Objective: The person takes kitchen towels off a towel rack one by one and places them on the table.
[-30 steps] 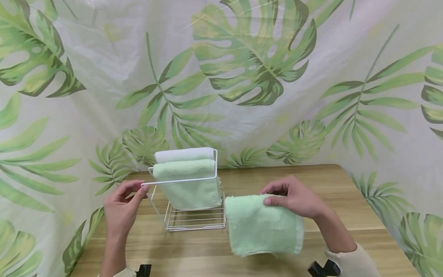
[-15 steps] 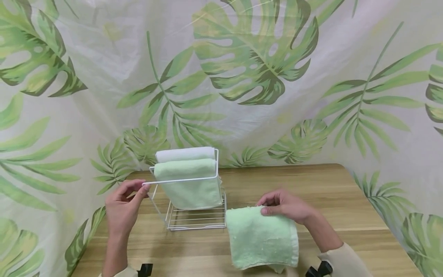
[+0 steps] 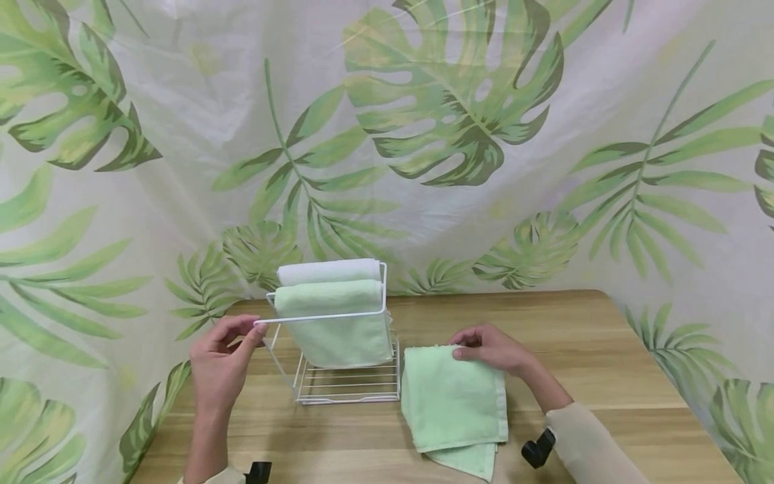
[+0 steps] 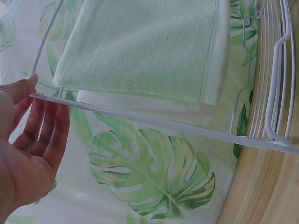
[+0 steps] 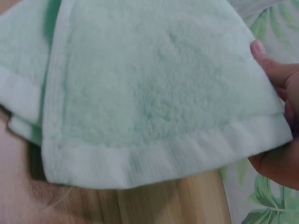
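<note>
My left hand (image 3: 222, 363) pinches the front left corner of a white wire rack (image 3: 326, 316) between thumb and fingers; the left wrist view shows the same grip on the rod. Over the rack's upper bars hang a light green towel (image 3: 332, 336) and, behind it, a white towel (image 3: 329, 271). To the right of the rack, my right hand (image 3: 492, 349) holds a folded mint green towel (image 3: 453, 403) by its top edge, thumb in front. The towel's lower corner spreads out toward me. In the right wrist view its pale hem (image 5: 163, 158) hangs over the wood.
The rack stands on a wooden table (image 3: 544, 316), its wire base shelf (image 3: 347, 386) low at the front. A leaf-patterned cloth (image 3: 423, 228) rises behind the table and hangs along both sides. Black wrist mounts (image 3: 538, 448) sit on the sleeves.
My right hand has moved toward me and slightly left, lowering the mint green towel, whose bottom corner now splays out. The left hand keeps its hold on the rack.
</note>
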### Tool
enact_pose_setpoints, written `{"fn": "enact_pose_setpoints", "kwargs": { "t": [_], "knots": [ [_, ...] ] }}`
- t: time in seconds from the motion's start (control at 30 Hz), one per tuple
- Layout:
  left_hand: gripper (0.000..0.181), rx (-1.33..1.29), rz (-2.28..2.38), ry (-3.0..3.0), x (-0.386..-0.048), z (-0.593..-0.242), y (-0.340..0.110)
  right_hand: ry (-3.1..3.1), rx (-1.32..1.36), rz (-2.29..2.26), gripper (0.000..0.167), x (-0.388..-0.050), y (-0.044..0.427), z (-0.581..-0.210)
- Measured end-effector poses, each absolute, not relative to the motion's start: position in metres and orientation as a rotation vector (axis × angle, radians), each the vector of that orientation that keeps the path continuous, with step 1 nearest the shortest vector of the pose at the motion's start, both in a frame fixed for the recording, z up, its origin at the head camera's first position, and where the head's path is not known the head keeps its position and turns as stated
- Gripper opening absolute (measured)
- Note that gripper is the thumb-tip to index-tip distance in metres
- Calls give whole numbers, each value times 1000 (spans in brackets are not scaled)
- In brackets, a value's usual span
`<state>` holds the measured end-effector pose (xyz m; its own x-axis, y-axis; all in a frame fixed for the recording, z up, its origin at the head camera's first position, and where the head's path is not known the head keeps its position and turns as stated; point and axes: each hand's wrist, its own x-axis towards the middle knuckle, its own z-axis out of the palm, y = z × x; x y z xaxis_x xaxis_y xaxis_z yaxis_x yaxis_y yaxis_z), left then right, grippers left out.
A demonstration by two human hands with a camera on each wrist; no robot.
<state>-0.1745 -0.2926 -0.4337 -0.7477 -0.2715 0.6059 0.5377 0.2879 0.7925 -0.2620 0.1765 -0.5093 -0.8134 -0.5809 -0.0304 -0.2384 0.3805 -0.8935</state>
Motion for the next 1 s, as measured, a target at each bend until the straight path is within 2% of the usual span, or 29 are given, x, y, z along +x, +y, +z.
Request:
{"fn": "enact_pose_setpoints", "kwargs": {
  "t": [0.27, 0.77, 1.0],
  "knots": [
    [15, -252, -1557, -1843, -174, -433, -291, 2503, -824, -1375, 17, -279, 170, -536],
    [17, -231, -1515, -1893, -174, -434, -292, 2659, -719, -1305, 11, -288, 157, -572],
    [17, -253, -1573, -1820, -174, -434, -290, 2675, -749, -1272, 11, -289, 156, -575]
  ]
}}
